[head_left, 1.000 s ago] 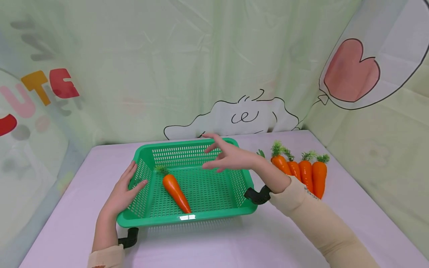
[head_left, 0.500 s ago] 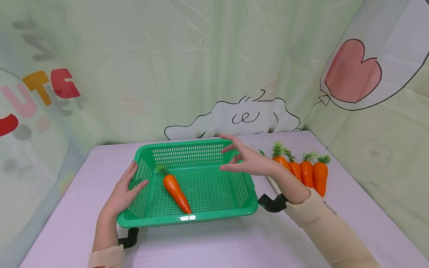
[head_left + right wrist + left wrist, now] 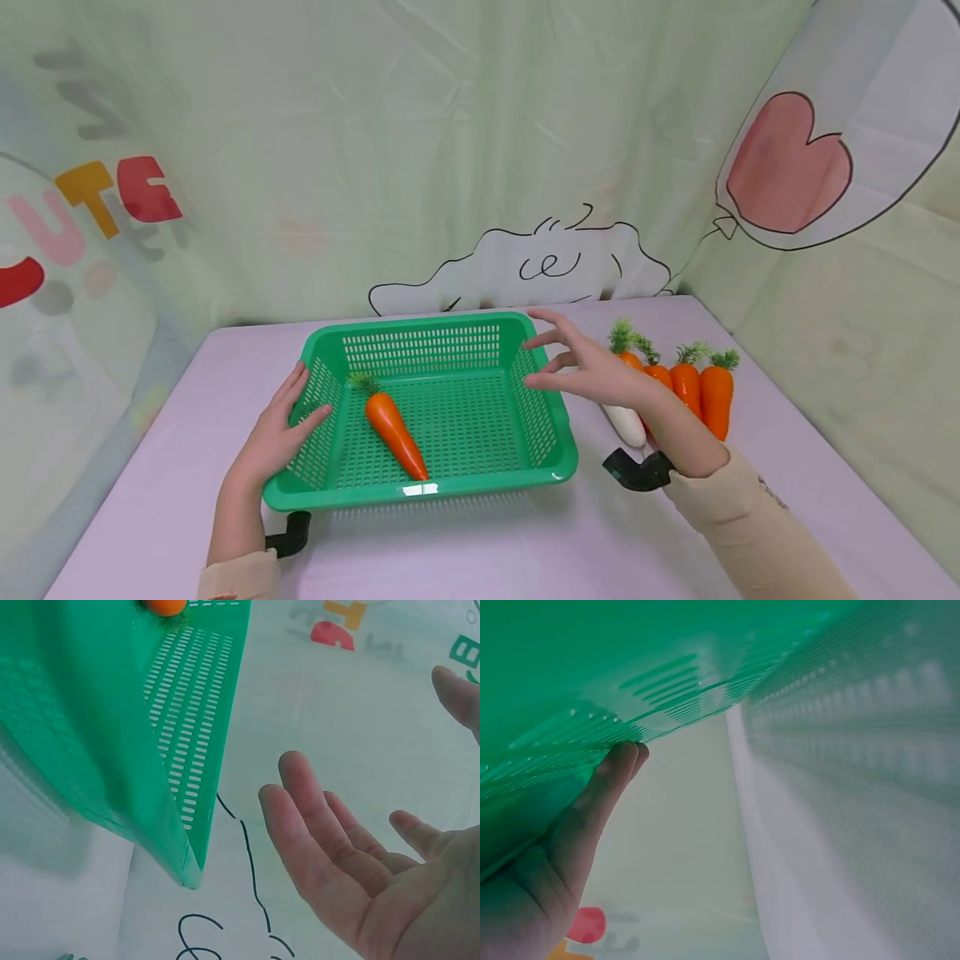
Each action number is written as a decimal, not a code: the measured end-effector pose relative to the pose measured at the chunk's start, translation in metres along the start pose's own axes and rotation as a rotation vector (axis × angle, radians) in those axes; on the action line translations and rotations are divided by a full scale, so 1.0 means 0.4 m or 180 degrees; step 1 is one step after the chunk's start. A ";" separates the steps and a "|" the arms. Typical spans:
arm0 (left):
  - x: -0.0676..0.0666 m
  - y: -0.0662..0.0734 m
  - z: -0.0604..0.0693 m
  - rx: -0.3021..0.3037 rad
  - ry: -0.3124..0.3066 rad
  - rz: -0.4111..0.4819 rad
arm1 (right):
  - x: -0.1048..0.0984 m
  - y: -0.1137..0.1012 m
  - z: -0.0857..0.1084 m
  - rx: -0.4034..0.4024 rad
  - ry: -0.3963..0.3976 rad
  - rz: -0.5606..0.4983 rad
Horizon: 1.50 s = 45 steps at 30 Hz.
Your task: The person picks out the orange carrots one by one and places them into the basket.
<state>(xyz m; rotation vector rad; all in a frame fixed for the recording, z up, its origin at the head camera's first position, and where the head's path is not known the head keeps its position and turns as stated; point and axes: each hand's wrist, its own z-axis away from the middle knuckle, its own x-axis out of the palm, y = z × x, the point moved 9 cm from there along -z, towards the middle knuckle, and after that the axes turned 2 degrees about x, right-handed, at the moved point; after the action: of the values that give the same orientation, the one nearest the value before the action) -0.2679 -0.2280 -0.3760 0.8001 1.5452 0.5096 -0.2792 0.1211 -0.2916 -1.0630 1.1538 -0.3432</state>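
A green plastic basket (image 3: 465, 429) with slotted walls lies in the middle of the head view, holding one orange carrot (image 3: 396, 435) with a leafy green top. My left hand (image 3: 273, 437) holds the basket's left side, thumb over the rim and fingers along the outside. In the left wrist view, the fingers of that hand (image 3: 570, 847) touch the slotted wall. Over the basket's right rim is my right hand (image 3: 592, 367), fingers spread and loosely bent around nothing. The right wrist view shows this hand (image 3: 375, 885) apart from the basket.
Right of the basket lie several carrots (image 3: 715, 400) side by side. A white radish-like vegetable (image 3: 626, 425) lies next to them, partly behind my right hand. The table (image 3: 450, 558) has a pale lilac cover and meets a printed curtain (image 3: 337, 208) at the back.
My right hand has moved right, from above the basket's inside to its right rim, uncovering part of the white vegetable. My left hand, the basket and the carrot inside stay put.
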 end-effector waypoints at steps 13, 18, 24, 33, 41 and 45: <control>0.004 0.001 -0.002 0.0019 -0.0010 0.0005 | -0.040 0.042 0.033 -0.0110 0.0447 0.0004; 0.001 0.009 -0.002 0.0017 -0.0004 0.0004 | -0.052 0.060 0.050 -0.0090 0.0557 0.0048; 0.000 0.006 0.000 0.0028 0.0015 0.0010 | -0.067 0.084 0.063 -0.0086 0.0665 0.0083; 0.003 -0.001 -0.002 0.0016 0.0015 0.0035 | -0.096 0.123 0.088 -0.0022 0.0840 0.0101; 0.002 -0.002 -0.003 0.0009 0.0016 0.0023 | -0.117 0.143 0.115 -0.0014 0.0939 0.0223; 0.000 -0.002 -0.001 0.0009 0.0024 0.0021 | -0.129 0.153 0.124 -0.0073 0.0978 0.0269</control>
<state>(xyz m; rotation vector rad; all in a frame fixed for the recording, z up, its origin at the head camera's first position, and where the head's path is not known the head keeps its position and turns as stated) -0.2682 -0.2287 -0.3766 0.8065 1.5512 0.5159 -0.2750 0.2128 -0.3119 -1.0001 1.4751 -0.4382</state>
